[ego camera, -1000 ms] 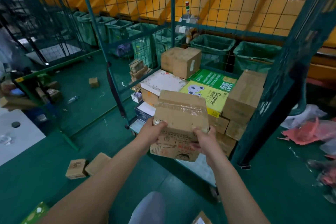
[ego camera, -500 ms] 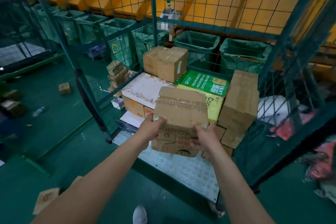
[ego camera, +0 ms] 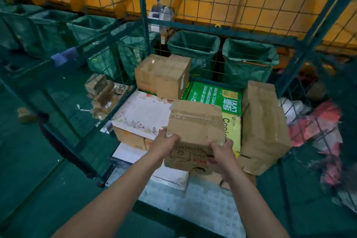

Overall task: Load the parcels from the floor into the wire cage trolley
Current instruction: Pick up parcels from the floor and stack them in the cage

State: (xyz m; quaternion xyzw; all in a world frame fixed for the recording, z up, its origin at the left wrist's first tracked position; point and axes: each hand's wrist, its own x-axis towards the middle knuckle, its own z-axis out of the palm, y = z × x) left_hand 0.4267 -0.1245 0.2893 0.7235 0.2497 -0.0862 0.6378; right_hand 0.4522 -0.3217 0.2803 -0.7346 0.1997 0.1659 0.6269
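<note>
I hold a taped brown cardboard box with printed red and black markings over the front of the green wire cage trolley. My left hand grips its near left corner and my right hand grips its near right edge. Inside the trolley lie several parcels: a white flowered box, a brown box at the back, a green box, a yellow copier-paper box and a tall brown box on the right.
The trolley's pale studded floor shows bare at the front. Green sacks hang behind the cage before an orange wall. Small boxes sit outside the left mesh. Pink and white bags lie right of the cage.
I have stepped closer to the trolley and carried the box forward over its front edge. Both hands keep the same hold on it.
</note>
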